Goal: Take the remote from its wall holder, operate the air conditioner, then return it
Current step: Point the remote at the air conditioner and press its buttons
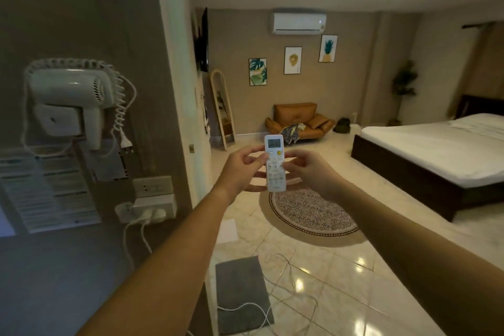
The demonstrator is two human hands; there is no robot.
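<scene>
A white remote (275,162) with a small screen and a yellow button stands upright in front of me, at arm's length. My left hand (241,170) grips its left edge and my right hand (308,172) grips its right edge, thumbs over the buttons. The remote's top points toward the white air conditioner (298,21), which is mounted high on the far wall. No remote wall holder is recognisable in view.
A wall-mounted hair dryer (72,101) and power sockets (152,200) with cables are on the wall at left. A round rug (313,213), grey mat (241,294) and loose white cable lie on the tiled floor. Bed (436,155) at right, orange sofa (298,121) at the far wall.
</scene>
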